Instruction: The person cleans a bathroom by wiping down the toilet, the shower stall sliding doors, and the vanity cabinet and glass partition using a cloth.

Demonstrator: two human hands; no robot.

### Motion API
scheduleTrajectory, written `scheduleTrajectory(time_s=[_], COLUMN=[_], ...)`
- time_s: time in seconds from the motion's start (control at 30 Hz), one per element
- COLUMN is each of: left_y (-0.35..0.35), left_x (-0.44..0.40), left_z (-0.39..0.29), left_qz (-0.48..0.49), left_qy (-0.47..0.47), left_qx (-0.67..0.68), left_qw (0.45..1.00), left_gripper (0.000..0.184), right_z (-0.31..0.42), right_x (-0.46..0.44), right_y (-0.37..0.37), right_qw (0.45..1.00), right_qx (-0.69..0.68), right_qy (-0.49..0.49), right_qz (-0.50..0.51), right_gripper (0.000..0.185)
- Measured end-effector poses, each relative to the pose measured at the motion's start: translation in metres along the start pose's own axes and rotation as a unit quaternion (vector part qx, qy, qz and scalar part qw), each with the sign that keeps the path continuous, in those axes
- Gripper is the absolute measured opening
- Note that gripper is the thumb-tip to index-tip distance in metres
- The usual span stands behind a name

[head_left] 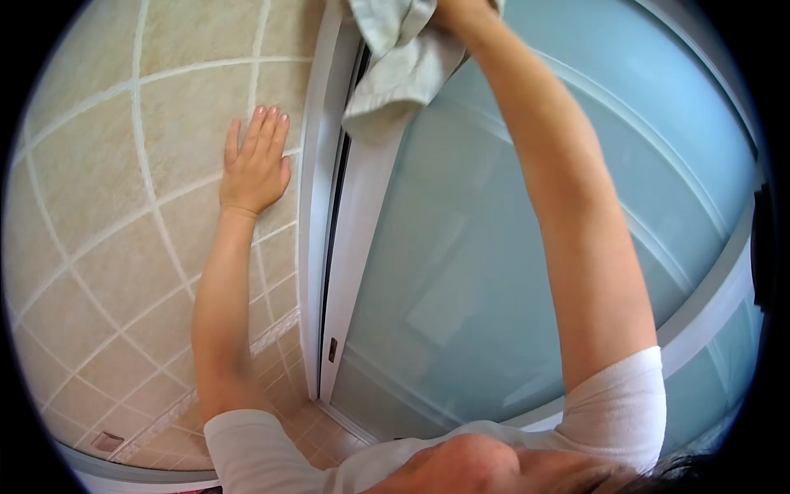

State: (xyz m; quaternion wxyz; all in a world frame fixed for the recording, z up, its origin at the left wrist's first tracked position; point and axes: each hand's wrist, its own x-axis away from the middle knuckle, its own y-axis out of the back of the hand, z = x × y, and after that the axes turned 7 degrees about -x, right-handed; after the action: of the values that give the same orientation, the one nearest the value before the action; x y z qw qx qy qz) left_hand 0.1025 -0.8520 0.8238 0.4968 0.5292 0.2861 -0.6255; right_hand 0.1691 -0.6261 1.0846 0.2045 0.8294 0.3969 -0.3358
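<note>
My left hand (255,165) lies flat on the beige tiled wall (189,107), its fingers stretched upward and slightly apart. Beside it runs the white door frame (314,206). At the top edge of the view, my right hand (457,11) grips a pale grey cloth (403,78), though its fingers are mostly cut off or hidden. The cloth hangs in folds over the upper part of the white edge of a frosted glass door (469,247). My right arm reaches up across the glass.
A small dark latch recess (332,350) sits low in the door's white edge. Floor tiles (325,436) show below the frame. A dark object (764,247) stands at the far right edge. A small square plate (107,441) is low on the tiled wall.
</note>
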Motion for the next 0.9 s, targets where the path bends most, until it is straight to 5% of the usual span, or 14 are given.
scheduleTrajectory(time_s=[0.07,0.17,0.33,0.53,0.9], left_y=[0.000,-0.008,-0.013,-0.016,-0.024], left_x=[-0.002,0.000,0.003,0.003,0.004], left_z=[0.000,0.000,0.002,0.007,0.012], left_qz=[0.020,0.053,0.003,0.025,0.019], left_qy=[-0.003,0.030,-0.013,-0.001,-0.014], left_qx=[-0.002,0.024,0.013,0.027,-0.004], left_qw=[1.000,0.998,1.000,0.999,1.000], left_gripper=[0.060,0.056,0.050,0.055,0.055], right_z=[0.053,0.058,0.048,-0.085,-0.208], right_x=[0.036,0.060,0.071,0.003,0.079], right_y=[0.081,0.024,0.026,0.101,0.199], right_qw=[0.985,0.987,0.980,0.998,0.992], right_qx=[0.083,-0.107,-0.092,0.011,0.098], right_qy=[0.025,0.089,0.141,-0.043,-0.079], right_qz=[0.152,0.077,0.102,0.036,-0.017], right_gripper=[0.050,0.068,0.062,0.059,0.057])
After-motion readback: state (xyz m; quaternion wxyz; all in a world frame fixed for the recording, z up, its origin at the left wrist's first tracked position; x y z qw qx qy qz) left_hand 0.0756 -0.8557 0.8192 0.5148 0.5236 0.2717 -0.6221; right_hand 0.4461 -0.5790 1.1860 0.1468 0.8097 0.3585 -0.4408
